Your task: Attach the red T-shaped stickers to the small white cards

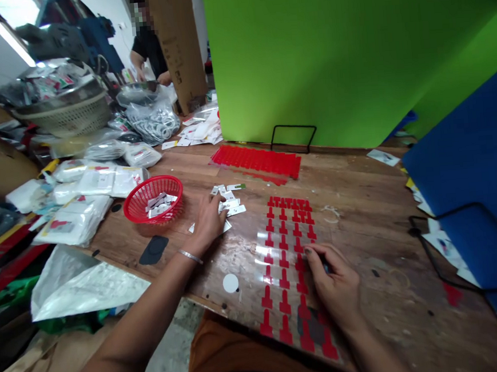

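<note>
My left hand [209, 219] reaches over a loose pile of small white printed cards [233, 205], its fingers bent down onto them and the thumb apart. Whether it grips a card cannot be made out. My right hand [336, 276] is closed in a pinch at the right side of a clear sheet [248, 266]; what lies between its fingertips is hidden. Rows of red T-shaped pieces [283, 242] run down this sheet, which lies flat on the wooden table. Left of my left hand stands a red plastic basket [136, 211] with more white cards [160, 204] inside.
A stack of red strips [257, 161] lies by the green panel [315, 54], near a black wire stand [293, 126]. Bagged packets [77, 219] crowd the left side. A blue panel [467, 180] borders the right. Another person [149, 50] works at the back.
</note>
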Motion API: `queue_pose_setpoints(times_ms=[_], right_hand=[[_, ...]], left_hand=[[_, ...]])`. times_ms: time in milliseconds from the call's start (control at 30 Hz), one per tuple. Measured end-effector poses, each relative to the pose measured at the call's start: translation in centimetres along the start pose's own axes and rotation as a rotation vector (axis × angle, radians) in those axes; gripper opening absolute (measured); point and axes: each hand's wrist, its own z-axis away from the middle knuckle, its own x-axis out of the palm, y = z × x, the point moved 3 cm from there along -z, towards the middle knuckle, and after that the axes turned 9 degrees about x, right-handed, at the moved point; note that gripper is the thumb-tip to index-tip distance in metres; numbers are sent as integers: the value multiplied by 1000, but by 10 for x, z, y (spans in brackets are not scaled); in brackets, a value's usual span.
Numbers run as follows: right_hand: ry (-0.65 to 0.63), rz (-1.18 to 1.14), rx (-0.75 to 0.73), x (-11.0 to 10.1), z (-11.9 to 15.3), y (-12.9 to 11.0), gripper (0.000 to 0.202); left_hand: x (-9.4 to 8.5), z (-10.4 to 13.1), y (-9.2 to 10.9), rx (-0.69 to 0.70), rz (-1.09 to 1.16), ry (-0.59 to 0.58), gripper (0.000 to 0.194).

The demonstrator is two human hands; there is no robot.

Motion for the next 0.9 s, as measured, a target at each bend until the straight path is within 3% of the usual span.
queue_pose_setpoints(times_ms=[100, 267, 433, 733, 900], right_hand=[[26, 31, -73, 0, -3, -5, 10], [11, 50, -118, 3, -7, -8, 11], [51, 91, -71, 1, -10, -5, 11], [46, 175, -14, 4, -12, 8, 17], [33, 156, 51, 6, -13, 14, 20]], left_hand=[[-3, 15, 11, 88, 59, 44, 22], [-10, 33, 18, 123, 135, 3, 18], [-18, 55, 23, 127, 253, 51, 15], [-21, 121, 43, 36, 376, 85, 16], [-17, 135, 52, 159, 346, 14, 18]])
